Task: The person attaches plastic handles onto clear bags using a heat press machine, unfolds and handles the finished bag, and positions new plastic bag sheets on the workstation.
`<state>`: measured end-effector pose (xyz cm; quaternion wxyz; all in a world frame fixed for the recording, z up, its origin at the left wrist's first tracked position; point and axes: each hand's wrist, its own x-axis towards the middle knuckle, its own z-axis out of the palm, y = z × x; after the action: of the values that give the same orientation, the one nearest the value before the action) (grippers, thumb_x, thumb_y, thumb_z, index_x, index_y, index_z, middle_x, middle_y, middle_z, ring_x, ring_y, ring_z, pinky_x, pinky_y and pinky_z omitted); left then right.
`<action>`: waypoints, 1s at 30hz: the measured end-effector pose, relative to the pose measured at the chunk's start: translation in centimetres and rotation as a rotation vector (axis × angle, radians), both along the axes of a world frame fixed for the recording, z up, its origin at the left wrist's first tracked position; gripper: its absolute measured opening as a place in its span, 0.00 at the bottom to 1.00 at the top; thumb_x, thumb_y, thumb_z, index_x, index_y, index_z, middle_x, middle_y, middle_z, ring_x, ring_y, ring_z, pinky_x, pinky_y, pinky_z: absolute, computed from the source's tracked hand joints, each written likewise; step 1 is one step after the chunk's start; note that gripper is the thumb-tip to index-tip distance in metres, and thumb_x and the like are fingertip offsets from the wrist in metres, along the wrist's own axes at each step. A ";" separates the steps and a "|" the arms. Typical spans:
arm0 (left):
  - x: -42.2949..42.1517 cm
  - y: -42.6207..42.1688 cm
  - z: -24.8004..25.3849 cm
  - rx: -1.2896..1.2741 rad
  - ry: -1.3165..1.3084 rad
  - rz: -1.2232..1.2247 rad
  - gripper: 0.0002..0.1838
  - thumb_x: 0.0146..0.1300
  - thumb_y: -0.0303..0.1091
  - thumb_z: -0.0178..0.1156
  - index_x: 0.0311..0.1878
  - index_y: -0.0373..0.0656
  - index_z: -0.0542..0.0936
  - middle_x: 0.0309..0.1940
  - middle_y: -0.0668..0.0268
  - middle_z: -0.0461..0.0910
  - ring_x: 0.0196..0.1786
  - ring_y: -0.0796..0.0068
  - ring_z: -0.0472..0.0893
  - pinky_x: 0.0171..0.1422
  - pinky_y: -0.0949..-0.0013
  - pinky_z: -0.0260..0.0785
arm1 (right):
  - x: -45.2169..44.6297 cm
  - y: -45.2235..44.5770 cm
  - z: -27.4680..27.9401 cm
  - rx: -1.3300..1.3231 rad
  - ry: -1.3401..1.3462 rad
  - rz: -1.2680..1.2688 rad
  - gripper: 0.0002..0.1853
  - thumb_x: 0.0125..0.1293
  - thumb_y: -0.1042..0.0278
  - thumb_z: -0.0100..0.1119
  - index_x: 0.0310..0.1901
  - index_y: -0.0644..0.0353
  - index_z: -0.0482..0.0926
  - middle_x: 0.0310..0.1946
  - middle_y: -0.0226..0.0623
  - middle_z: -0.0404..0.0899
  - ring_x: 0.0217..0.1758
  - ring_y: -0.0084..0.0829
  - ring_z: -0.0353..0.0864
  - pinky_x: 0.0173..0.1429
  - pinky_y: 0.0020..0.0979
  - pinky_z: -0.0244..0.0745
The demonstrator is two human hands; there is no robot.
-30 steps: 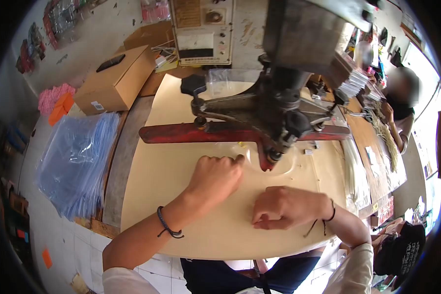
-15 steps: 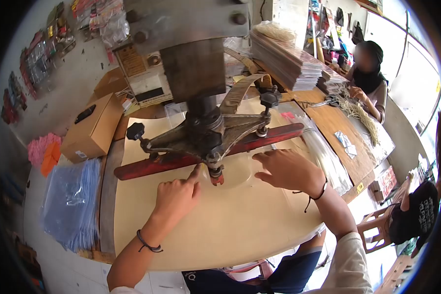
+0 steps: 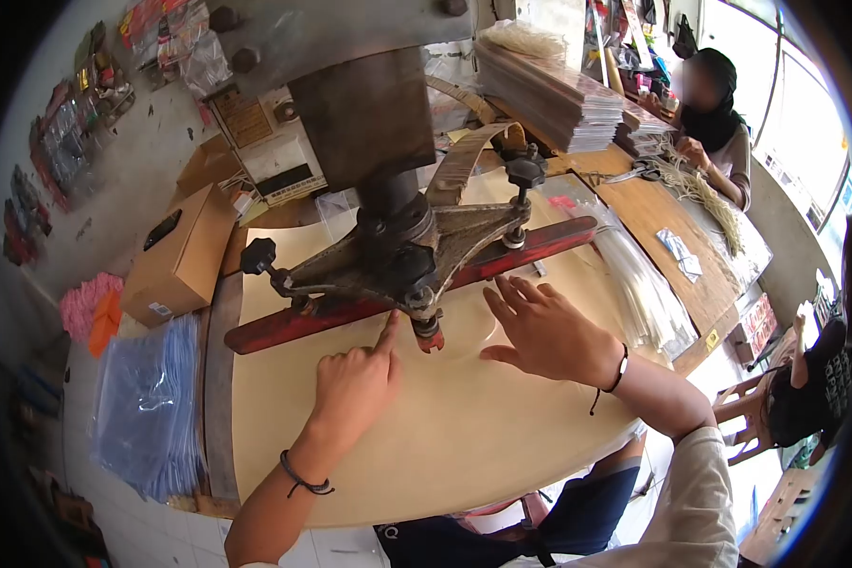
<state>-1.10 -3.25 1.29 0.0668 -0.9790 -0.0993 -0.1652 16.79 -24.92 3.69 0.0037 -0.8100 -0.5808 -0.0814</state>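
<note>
In front of me a press with a dark metal head [image 3: 398,246] carries a long red bar [image 3: 298,327] just above a cream-coloured sheet [image 3: 445,445]. My left hand [image 3: 355,383] points its index finger at the bar, left of a small red-tipped bracket [image 3: 430,339]; its other fingers are curled. On the right of the bracket, my right hand [image 3: 559,336] is spread flat, fingertips close to the bar. A thin clear plastic piece [image 3: 469,331] seems to lie between the hands; its outline is faint. Whether the left fingertip touches it, I cannot tell.
A stack of clear bluish plastic bags [image 3: 151,407] and a cardboard box [image 3: 180,256] stand left. Clear strips [image 3: 639,284], scissors [image 3: 634,172] and piled sheets [image 3: 549,95] lie right. Another person [image 3: 719,123] handles pale strands [image 3: 696,204] at the far right.
My view has shifted slightly. My right hand has turned, with its fingers now reaching farther toward the bar. The left hand keeps its pointing shape near the bracket.
</note>
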 end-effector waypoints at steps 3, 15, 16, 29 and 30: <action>0.1 0.0 0.0 -0.023 0.005 -0.007 0.30 0.63 0.36 0.57 0.71 0.46 0.75 0.11 0.67 0.75 0.13 0.64 0.77 0.22 0.60 0.71 | -0.1 0.4 -0.4 0.037 -0.022 -0.006 0.43 0.74 0.37 0.51 0.69 0.76 0.64 0.68 0.59 0.70 0.73 0.47 0.68 0.72 0.44 0.67; 0.4 -0.5 0.1 0.015 0.058 0.026 0.29 0.65 0.37 0.54 0.71 0.44 0.75 0.14 0.63 0.79 0.15 0.62 0.79 0.24 0.58 0.73 | 0.8 1.3 -2.1 0.101 0.028 -0.001 0.46 0.74 0.31 0.44 0.68 0.78 0.67 0.67 0.58 0.72 0.71 0.47 0.70 0.70 0.49 0.66; 0.4 -0.5 0.1 0.023 0.066 0.030 0.29 0.66 0.37 0.54 0.71 0.44 0.75 0.14 0.63 0.79 0.15 0.62 0.79 0.25 0.58 0.73 | 0.7 1.3 -2.3 0.118 -0.006 -0.002 0.45 0.74 0.32 0.45 0.67 0.77 0.68 0.66 0.57 0.73 0.70 0.46 0.72 0.68 0.48 0.68; 0.7 -0.9 0.4 0.097 0.083 0.030 0.29 0.67 0.37 0.56 0.71 0.39 0.74 0.14 0.62 0.79 0.15 0.63 0.79 0.23 0.60 0.72 | 0.5 1.4 -2.3 0.106 -0.121 -0.011 0.43 0.74 0.33 0.46 0.66 0.75 0.70 0.65 0.55 0.74 0.68 0.45 0.74 0.65 0.43 0.71; 0.7 -0.9 0.3 0.103 0.082 0.027 0.29 0.67 0.36 0.56 0.71 0.39 0.74 0.14 0.62 0.79 0.15 0.63 0.79 0.23 0.60 0.72 | 0.4 1.4 -2.1 0.100 -0.114 -0.008 0.43 0.74 0.33 0.46 0.66 0.74 0.70 0.66 0.55 0.74 0.68 0.44 0.74 0.66 0.42 0.71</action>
<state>-0.37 -4.13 1.64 0.1232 -0.9788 -0.1012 -0.1288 17.22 -23.53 1.58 0.0107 -0.8053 -0.5719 -0.1563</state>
